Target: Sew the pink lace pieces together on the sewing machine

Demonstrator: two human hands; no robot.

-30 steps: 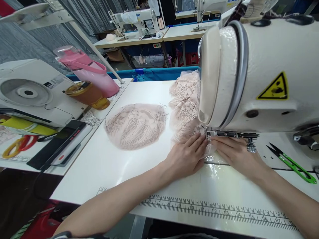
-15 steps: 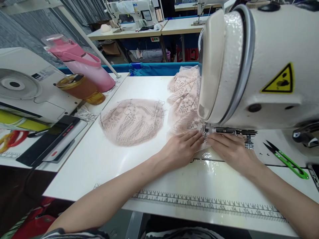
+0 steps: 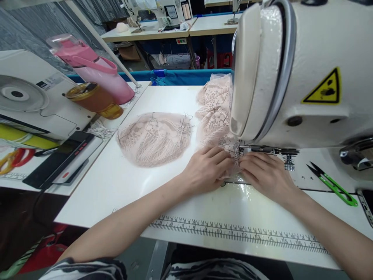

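My left hand (image 3: 205, 169) and my right hand (image 3: 266, 175) meet under the head of a white sewing machine (image 3: 294, 74), fingers curled and pinching a piece of pale pink lace (image 3: 217, 116) at the presser foot (image 3: 240, 151). The lace runs back from my fingers in a heap behind the machine's head. A second rounded lace piece (image 3: 154, 138) lies flat on the white table (image 3: 122, 182), left of my left hand and apart from it.
Green thread snips (image 3: 332, 183) lie right of the needle area. A pink bottle (image 3: 96, 72) and an amber cup (image 3: 93, 99) stand at the left by another white machine (image 3: 32, 97) and a black control panel (image 3: 62, 157). A printed ruler (image 3: 239, 233) runs along the near edge.
Both hands have drawn slightly toward me and their fingers have bunched closer on the lace at the presser foot. The view has shifted a little downward.
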